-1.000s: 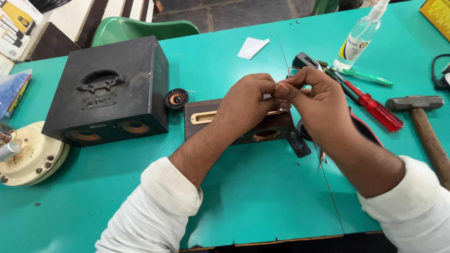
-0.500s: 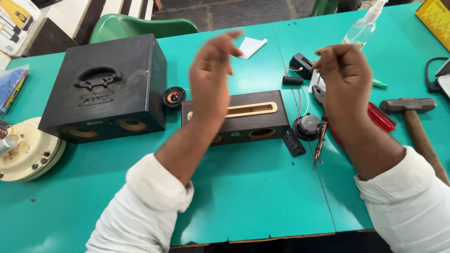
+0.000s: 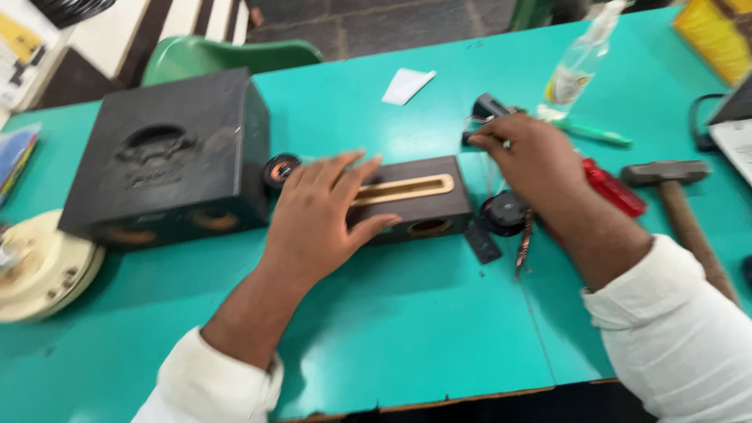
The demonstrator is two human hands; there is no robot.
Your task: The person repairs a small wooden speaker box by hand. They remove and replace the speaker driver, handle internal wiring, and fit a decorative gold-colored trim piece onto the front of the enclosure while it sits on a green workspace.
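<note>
Two black boxes sit on the green table (image 3: 407,337): the big box (image 3: 168,157) at left, and the small slotted box (image 3: 419,196) under the spread left hand (image 3: 325,215). Beyond its right end, the right hand (image 3: 529,157) pinches a small black part (image 3: 487,106).

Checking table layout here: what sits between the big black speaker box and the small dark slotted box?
In the head view, a small round speaker driver lies between the big black box and the slotted box, beside the left hand.
</note>
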